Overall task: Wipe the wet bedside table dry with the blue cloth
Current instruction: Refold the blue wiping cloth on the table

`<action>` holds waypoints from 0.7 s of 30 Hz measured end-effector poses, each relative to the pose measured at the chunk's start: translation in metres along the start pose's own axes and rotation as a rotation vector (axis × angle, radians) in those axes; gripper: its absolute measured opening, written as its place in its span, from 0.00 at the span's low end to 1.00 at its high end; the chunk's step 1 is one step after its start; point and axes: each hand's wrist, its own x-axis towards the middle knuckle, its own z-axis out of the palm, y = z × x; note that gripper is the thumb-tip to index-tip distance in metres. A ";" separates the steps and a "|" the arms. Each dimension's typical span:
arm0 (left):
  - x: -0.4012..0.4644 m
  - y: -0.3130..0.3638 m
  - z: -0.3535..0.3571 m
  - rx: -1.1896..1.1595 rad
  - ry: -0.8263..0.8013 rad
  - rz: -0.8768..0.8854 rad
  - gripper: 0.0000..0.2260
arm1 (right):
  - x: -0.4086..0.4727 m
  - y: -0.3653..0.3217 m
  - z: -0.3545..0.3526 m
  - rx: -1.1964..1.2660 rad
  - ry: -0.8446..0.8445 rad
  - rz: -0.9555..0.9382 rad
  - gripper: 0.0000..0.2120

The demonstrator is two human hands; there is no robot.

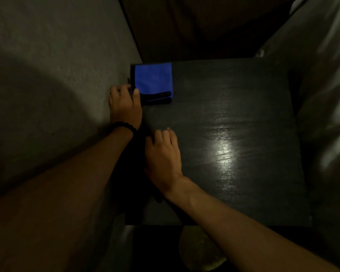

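Note:
A folded blue cloth (153, 81) with a dark trim lies flat on the far left corner of the dark bedside table (234, 114). My left hand (125, 104) rests on the table's left edge, its thumb touching the cloth's near left corner and its other fingers curled over the edge. A dark beaded band circles that wrist. My right hand (162, 156) lies palm down on the table near the left side, fingers together, holding nothing. A wet sheen glints in the middle of the tabletop.
A grey mattress (53, 79) runs along the left of the table. Pale glossy bedding or a cushion (326, 79) rises on the right. The floor beyond and below the table is dark.

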 end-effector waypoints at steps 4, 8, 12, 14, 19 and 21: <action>0.010 0.009 0.004 -0.011 -0.053 0.061 0.21 | 0.012 0.002 -0.003 0.001 -0.153 -0.014 0.18; 0.015 0.017 0.009 0.053 -0.007 -0.018 0.28 | 0.014 0.004 -0.010 0.047 -0.132 -0.094 0.18; 0.019 0.019 0.011 0.115 0.027 -0.062 0.30 | 0.005 0.020 -0.030 0.402 -0.165 -0.071 0.11; 0.020 0.019 0.011 0.141 0.054 -0.022 0.29 | 0.003 0.036 -0.044 0.613 -0.188 -0.003 0.10; 0.026 0.025 0.014 0.211 0.048 0.121 0.30 | 0.011 0.079 -0.081 0.920 -0.138 0.123 0.19; 0.031 0.027 0.016 0.132 -0.005 0.066 0.34 | 0.021 0.093 -0.095 0.986 -0.103 0.133 0.19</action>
